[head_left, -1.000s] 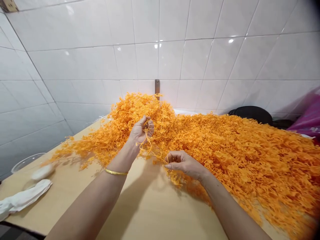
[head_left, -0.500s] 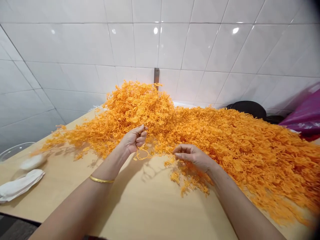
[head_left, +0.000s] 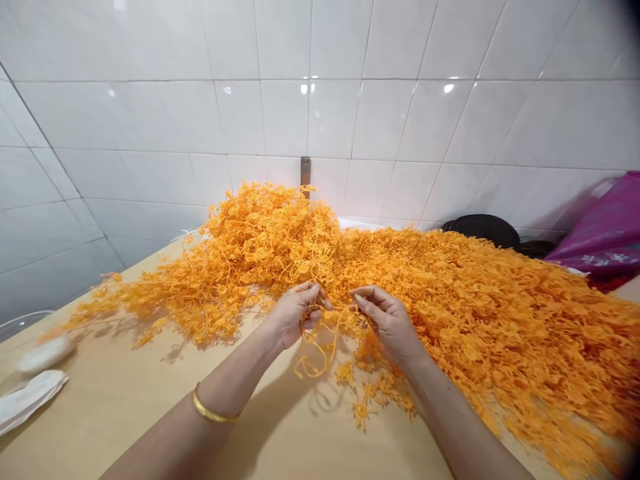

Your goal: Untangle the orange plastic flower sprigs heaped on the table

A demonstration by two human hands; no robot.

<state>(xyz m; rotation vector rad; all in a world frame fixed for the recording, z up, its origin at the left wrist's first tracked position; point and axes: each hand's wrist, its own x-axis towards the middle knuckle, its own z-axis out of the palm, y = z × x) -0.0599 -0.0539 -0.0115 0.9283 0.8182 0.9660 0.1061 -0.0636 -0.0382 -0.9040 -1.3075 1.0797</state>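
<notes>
Glossy white wall tiles (head_left: pixel 350 113) rise behind a pale wooden table (head_left: pixel 125 420), and a large heap of tangled orange sprigs (head_left: pixel 490 313) lies banked toward the wall, spreading across the tabletop. The left hand (head_left: pixel 295 317), with a gold bangle (head_left: pixel 213 408) at its wrist, curls its fingers and pinches a thin orange strand (head_left: pixel 315 353) at the heap's near edge. The right hand (head_left: pixel 387 323) pinches the strand's other stretch between thumb and fingertips, so the slack sags between them in a loose loop. Loose orange sprigs (head_left: pixel 370 393) lie just below. At far left, a clear bowl's rim (head_left: pixel 25 321) shows; its contents cannot be made out. A magenta plastic bag (head_left: pixel 603 230) sits far right, its contents hidden.
</notes>
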